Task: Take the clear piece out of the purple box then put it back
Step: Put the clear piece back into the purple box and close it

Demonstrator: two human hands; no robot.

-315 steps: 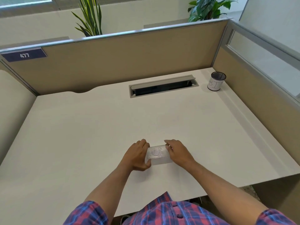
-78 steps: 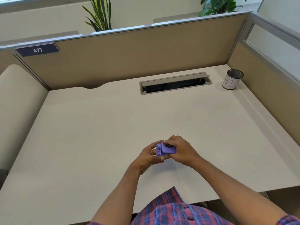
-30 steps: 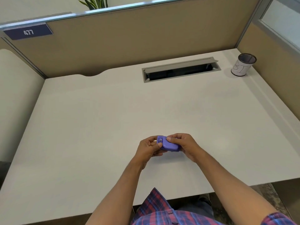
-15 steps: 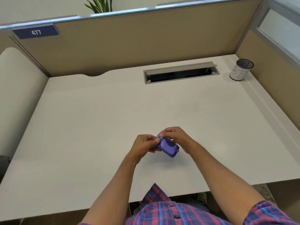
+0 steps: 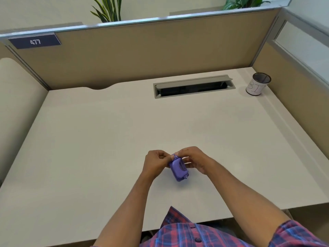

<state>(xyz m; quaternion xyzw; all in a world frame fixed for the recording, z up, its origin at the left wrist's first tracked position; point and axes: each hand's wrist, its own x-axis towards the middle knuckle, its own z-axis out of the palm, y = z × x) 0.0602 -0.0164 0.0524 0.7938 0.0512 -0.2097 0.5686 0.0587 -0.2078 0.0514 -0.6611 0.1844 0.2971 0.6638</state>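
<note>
Purple box (image 5: 178, 168) now tilted endwise, far end hidden under both hands' grasping fingers (image 5: 181, 154).

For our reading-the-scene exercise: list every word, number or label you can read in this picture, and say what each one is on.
"477": white digits on the dark blue nameplate at the partition's top left.
"31": handwritten on the white paper around the mesh cup; the second character is partly cut off, so this reading is uncertain.
Purple box: no readable text.
</note>
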